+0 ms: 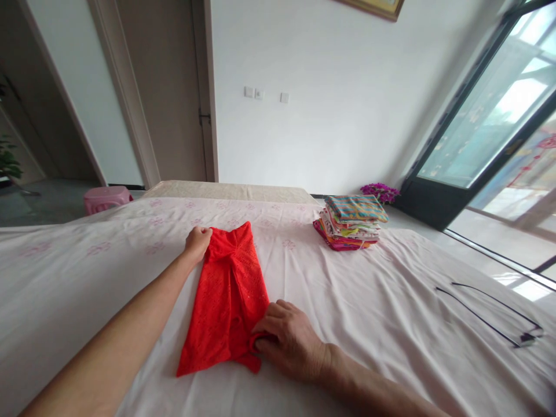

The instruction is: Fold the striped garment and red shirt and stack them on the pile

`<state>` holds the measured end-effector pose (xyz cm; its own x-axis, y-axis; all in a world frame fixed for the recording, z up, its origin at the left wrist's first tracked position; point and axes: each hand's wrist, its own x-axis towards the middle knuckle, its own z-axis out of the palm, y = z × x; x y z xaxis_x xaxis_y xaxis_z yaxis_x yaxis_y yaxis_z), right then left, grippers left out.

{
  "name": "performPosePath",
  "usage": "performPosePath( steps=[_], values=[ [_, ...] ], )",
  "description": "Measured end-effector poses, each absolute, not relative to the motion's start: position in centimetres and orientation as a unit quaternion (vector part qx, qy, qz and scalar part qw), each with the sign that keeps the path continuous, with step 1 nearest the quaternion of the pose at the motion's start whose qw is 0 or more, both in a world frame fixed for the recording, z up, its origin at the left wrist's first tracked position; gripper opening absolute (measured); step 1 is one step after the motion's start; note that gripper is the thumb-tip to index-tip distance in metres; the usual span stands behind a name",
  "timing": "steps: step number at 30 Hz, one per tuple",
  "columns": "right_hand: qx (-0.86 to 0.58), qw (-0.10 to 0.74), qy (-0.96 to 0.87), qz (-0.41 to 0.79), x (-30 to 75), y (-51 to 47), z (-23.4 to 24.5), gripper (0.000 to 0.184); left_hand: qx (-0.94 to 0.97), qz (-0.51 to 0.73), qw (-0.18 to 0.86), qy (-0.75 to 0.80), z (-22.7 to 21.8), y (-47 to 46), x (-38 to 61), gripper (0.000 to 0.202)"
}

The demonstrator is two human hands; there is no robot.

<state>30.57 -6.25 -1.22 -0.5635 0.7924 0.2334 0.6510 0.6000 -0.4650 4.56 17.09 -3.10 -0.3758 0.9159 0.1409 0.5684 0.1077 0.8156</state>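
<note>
A bright red garment (221, 289) with a pattern of small holes lies on the pale flowered cloth, gathered near its far end. Its exact kind I cannot make out. My left hand (198, 241) pinches the far left corner. At the near right side, the fingers of my right hand (289, 341) are closed on the edge, where a fold curls up between thumb and fingers. The near edge is uneven, with a small flap sticking out beside my right hand.
To the right stands a stack of folded patterned cloths (350, 223). A pair of glasses (527, 337) lies on the flowered cloth (347, 301) at the right. Behind are a pink stool (107, 198), purple flowers (380, 191) and a white wall (313, 139).
</note>
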Motion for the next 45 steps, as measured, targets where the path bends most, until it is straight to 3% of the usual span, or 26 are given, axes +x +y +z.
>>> performPosePath(
  steps=[5,13,21,28,34,40,45],
  values=[
    [-0.411,0.208,-0.879,0.123,30.6,-6.4,-1.8,0.013,0.493,0.464,0.314,0.666,-3.7,16.5,5.3,0.030],
    [-0.375,0.230,-0.889,0.126,30.0,-6.2,-2.0,0.021,0.458,0.489,0.361,0.649,-3.8,16.8,5.1,0.059],
    [-0.328,0.213,-0.908,0.152,30.5,-6.6,-1.2,0.028,0.544,0.408,0.227,0.697,-4.1,16.9,3.8,0.055],
    [-0.407,0.290,-0.853,0.150,31.2,-5.5,-0.1,0.031,0.674,0.336,0.117,0.647,-4.3,13.8,4.7,0.047],
    [-0.418,0.224,-0.875,0.099,30.6,-0.3,1.1,0.045,0.765,0.261,-0.055,0.586,-5.9,10.3,6.8,0.049],
    [-0.480,0.172,-0.858,0.058,26.5,9.7,0.8,0.061,0.813,0.206,-0.024,0.544,-6.9,10.1,7.7,0.052],
    [-0.516,0.113,-0.847,0.066,24.1,16.0,-1.5,0.062,0.810,0.171,-0.019,0.561,-6.9,10.2,7.5,0.056]
  ],
)
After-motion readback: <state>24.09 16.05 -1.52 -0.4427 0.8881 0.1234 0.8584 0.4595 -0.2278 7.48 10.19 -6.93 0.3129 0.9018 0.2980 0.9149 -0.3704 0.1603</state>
